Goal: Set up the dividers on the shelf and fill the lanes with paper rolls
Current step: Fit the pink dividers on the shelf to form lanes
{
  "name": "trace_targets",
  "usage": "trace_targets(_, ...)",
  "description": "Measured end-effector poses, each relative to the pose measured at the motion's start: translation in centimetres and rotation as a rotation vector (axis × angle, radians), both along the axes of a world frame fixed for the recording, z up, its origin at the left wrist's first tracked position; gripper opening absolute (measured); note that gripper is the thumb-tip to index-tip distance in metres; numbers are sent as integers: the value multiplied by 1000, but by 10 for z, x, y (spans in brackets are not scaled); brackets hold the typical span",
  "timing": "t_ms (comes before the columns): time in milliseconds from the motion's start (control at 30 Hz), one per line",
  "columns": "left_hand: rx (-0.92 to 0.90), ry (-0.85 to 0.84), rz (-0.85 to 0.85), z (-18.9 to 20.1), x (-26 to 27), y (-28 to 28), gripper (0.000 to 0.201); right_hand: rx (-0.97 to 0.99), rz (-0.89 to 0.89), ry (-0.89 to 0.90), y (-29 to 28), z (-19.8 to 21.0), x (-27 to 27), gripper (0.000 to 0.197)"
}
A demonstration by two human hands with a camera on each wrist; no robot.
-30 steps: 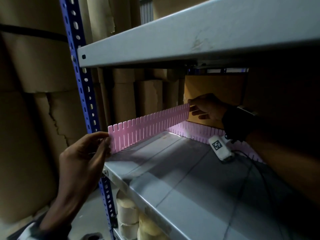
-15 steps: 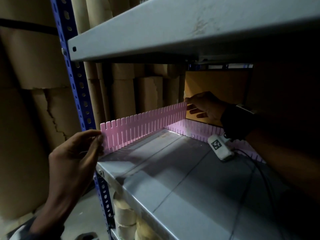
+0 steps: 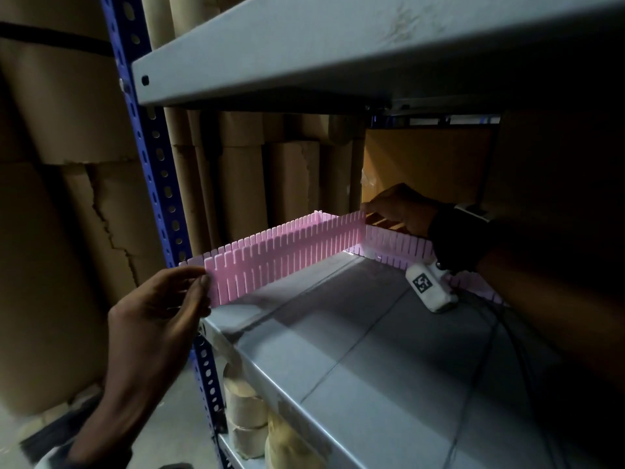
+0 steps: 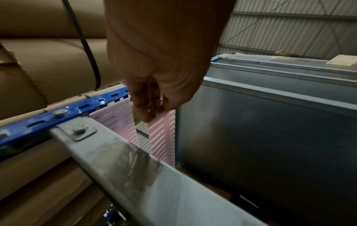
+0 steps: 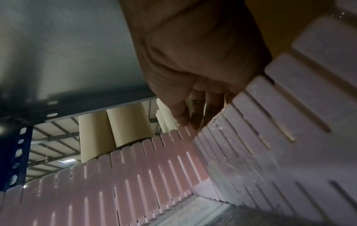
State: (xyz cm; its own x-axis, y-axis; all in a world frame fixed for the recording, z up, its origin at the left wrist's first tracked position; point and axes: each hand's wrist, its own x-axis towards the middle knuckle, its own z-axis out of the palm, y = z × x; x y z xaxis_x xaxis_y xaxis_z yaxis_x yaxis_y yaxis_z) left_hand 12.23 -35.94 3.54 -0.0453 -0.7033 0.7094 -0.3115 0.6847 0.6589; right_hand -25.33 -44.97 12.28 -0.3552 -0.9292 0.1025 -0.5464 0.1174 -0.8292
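Note:
A long pink slotted divider (image 3: 287, 252) stands on edge along the left side of the grey shelf (image 3: 338, 350). My left hand (image 3: 203, 282) pinches its near end at the shelf's front corner, as the left wrist view shows (image 4: 154, 113). My right hand (image 3: 367, 211) pinches its far end where it meets a second pink divider (image 3: 399, 247) running along the back. In the right wrist view my right hand (image 5: 190, 123) holds the top of that corner. Another pink strip (image 4: 117, 122) stands just behind the held one. Small paper rolls (image 3: 243, 401) sit on the shelf below.
An upper grey shelf (image 3: 338, 45) hangs low overhead. A blue slotted upright (image 3: 162, 198) stands at the front left corner. Big brown cardboard rolls (image 3: 50, 231) fill the space behind and to the left. A white tagged device (image 3: 426, 286) with a cable hangs under my right wrist.
Both hands keep their hold on the divider. Its near end has shifted slightly left toward the blue upright, and the view has moved a little.

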Motion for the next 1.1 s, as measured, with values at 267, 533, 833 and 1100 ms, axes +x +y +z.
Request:
trace_targets(267, 33, -12, -8, -22, 1, 6, 35, 192, 122, 200, 14, 4, 3, 36)
trace_targets(533, 44, -17, -29, -28, -2, 15, 27, 150, 155, 374, 18, 7, 13, 23)
trace_targets(833, 80, -122, -6, -39, 5, 13, 22, 8, 74, 606, 21, 4, 24, 30)
trace_targets(1100, 98, -157, -22, -44, 8, 11, 10, 1, 108, 634, 17, 3, 24, 33)
